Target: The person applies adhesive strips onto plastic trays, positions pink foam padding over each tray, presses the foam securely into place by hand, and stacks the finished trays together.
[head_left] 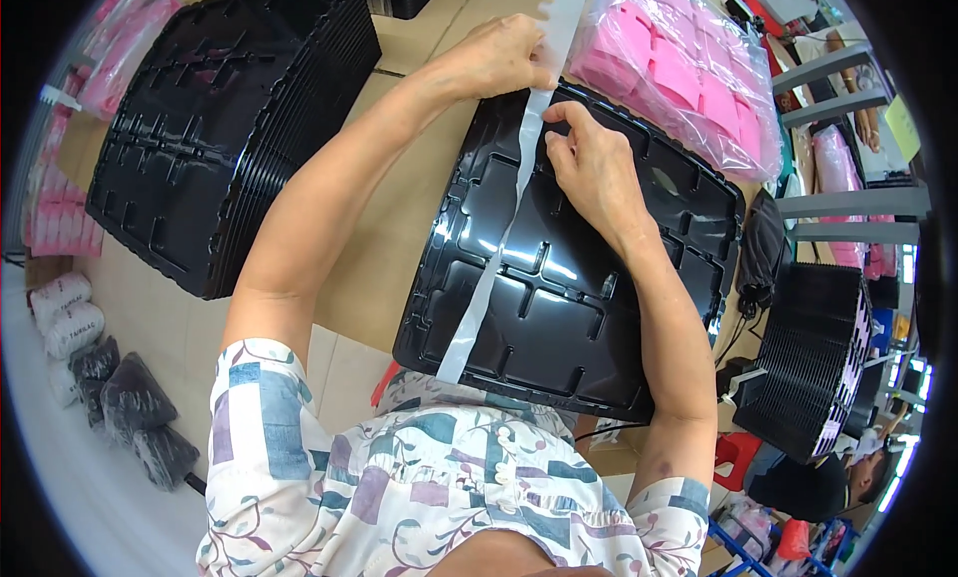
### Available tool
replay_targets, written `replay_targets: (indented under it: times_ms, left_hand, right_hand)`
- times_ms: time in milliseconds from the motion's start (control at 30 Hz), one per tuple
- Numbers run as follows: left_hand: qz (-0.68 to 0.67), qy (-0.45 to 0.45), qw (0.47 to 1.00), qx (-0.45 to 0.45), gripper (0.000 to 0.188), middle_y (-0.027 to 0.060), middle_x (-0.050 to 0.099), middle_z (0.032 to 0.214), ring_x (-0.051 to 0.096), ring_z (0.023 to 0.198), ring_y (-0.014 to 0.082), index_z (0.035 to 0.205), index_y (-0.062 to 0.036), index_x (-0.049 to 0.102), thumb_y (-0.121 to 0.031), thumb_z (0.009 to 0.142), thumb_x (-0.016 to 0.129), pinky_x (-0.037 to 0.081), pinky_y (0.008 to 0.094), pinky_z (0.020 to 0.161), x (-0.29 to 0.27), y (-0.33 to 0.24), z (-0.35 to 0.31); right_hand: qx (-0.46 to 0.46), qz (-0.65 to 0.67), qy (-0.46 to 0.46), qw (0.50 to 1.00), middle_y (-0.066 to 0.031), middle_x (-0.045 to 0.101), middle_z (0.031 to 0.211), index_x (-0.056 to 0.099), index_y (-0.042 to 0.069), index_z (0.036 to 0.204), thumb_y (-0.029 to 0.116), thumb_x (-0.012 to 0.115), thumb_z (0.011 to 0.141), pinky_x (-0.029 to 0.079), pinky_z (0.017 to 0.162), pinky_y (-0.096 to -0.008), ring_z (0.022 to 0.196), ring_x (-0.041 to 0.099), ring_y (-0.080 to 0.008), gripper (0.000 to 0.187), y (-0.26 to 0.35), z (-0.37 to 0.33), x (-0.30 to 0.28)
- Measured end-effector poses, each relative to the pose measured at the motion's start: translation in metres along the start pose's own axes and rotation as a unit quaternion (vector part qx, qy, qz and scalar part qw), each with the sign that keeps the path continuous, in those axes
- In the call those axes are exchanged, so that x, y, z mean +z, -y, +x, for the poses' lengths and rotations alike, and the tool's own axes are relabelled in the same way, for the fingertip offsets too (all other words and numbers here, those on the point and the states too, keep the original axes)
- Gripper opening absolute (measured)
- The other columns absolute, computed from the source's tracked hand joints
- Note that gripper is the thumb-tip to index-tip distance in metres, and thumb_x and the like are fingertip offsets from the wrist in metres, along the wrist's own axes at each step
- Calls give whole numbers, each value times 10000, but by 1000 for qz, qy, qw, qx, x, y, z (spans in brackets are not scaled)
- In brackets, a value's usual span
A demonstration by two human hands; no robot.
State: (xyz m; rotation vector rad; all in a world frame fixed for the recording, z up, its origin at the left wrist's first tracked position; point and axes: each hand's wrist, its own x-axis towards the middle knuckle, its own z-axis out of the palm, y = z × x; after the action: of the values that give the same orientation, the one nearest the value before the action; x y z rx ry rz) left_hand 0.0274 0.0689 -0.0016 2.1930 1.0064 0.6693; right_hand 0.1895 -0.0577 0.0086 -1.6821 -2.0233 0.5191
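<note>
A long, thin, whitish plastic strip point(494, 263) runs down over a black moulded plastic tray point(559, 248), slightly twisted along its length. Its wider upper part has a toothed edge and extends past the tray's far rim. My left hand point(504, 53) pinches the strip near that rim, fingers closed. Close to the strip's right side, my right hand point(599, 168) hovers over the tray; its thumb and forefinger are bent and apart, with nothing visible between them. The other right fingers are curled and partly hidden.
At the left stands a tall stack of black trays point(190, 118). Clear bags of pink pieces point(689, 68) lie beyond the tray. More stacked black trays point(803, 358) and a dark pouch point(763, 243) are at the right. Black bags point(140, 407) and white rolls point(68, 313) sit lower left.
</note>
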Motion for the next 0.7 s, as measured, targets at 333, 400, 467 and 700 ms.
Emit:
replay_targets:
  times_ms: [333, 400, 467, 700]
  left_hand:
    - [67, -20, 996, 46, 239, 132, 633, 695, 604, 655, 211, 861, 59, 667, -135, 723, 692, 479, 353, 635, 3, 3, -7]
    - [70, -24, 996, 43, 235, 123, 640, 712, 626, 677, 219, 880, 45, 677, -126, 719, 693, 490, 350, 652, 7, 6, -6]
    - [69, -17, 997, 27, 260, 171, 672, 780, 660, 763, 294, 882, 47, 688, -157, 724, 720, 515, 387, 714, 7, 9, -5]
    - [78, -57, 991, 91, 271, 230, 684, 813, 680, 799, 379, 842, 67, 702, -173, 724, 743, 536, 435, 757, 13, 18, -15]
  right_hand:
    - [-16, 0, 8, 1000, -256, 660, 741, 577, 28, 1166, 123, 571, 913, 518, 790, -495, 781, 671, -434, 270, -1, -4, 1]
    - [-56, -18, -12, 998, -249, 653, 712, 576, 42, 1200, 105, 572, 893, 529, 760, -496, 733, 667, -435, 314, -4, -5, 4]
    - [-72, -80, -9, 994, -233, 652, 691, 575, 43, 1221, 92, 577, 878, 540, 710, -486, 707, 671, -420, 346, -1, -4, 5]
    - [-180, -381, 11, 907, -117, 673, 674, 590, 52, 1297, 77, 574, 854, 553, 518, -396, 635, 706, -274, 444, 11, -4, 15]
